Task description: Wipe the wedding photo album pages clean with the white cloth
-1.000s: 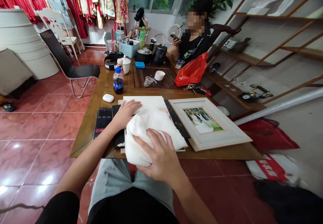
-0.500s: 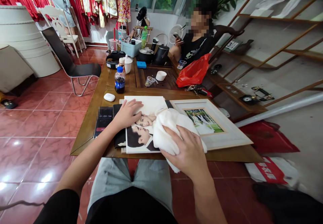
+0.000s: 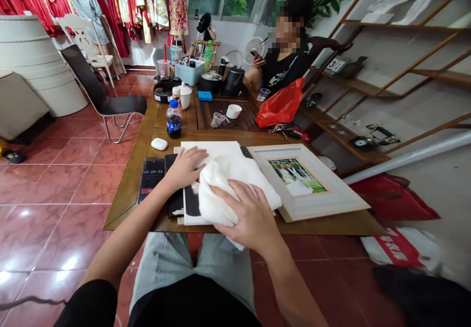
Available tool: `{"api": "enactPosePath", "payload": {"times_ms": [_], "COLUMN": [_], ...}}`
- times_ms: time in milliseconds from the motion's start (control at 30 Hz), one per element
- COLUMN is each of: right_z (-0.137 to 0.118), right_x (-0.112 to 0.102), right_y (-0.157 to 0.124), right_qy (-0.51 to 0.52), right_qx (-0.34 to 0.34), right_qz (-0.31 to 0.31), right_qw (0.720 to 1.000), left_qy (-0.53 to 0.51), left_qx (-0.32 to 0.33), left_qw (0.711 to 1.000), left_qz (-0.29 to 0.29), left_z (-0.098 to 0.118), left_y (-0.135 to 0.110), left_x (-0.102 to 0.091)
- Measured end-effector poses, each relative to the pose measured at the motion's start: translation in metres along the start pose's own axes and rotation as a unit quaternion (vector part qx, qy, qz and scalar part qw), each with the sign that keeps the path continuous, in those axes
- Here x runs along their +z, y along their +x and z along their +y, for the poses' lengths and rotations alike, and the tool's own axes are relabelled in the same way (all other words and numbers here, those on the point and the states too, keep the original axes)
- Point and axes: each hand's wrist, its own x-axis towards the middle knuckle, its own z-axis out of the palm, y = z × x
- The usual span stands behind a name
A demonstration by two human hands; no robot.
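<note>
A bunched white cloth (image 3: 241,170) lies over most of a photo print panel (image 3: 192,209), hiding the couple pictured on it. My right hand (image 3: 245,211) grips the cloth from above, its fingers curled into the folds. On the panel's left edge my left hand (image 3: 187,167) rests flat with the fingers spread. Right beside the panel is a white picture frame (image 3: 309,204) holding a small outdoor wedding photo (image 3: 295,176). Under the panel's left side a black folder or sheet (image 3: 172,189) sticks out.
Left of the panel lie a phone (image 3: 151,177) and a white earbud case (image 3: 159,144). Behind stand a cola bottle (image 3: 174,119), a white bowl (image 3: 234,111) and a red plastic bag (image 3: 281,103). A person (image 3: 289,52) sits at the far right side with a phone.
My right hand has slid the cloth leftward across the panel, covering the pictured faces. My left hand has stayed in place.
</note>
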Motion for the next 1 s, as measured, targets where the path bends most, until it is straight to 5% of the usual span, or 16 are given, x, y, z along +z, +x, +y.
{"api": "enactPosePath", "payload": {"times_ms": [267,600,1000], "right_z": [0.03,-0.003,0.045], "right_x": [0.0,0.001,0.001], "right_y": [-0.006,0.009,0.023], "right_qy": [-0.059,-0.007,-0.061], "right_qx": [0.076,-0.039,0.102], "right_qz": [0.043,-0.015,-0.015], "right_qw": [0.994,0.999,0.993], "left_qy": [0.002,-0.002,0.009], "left_qx": [0.001,0.004,-0.002], "left_qw": [1.0,1.0,1.0], "left_qz": [0.012,-0.014,0.004], "left_z": [0.0,0.001,0.002], "left_y": [-0.001,-0.001,-0.001], "left_x": [0.004,-0.001,0.002]}}
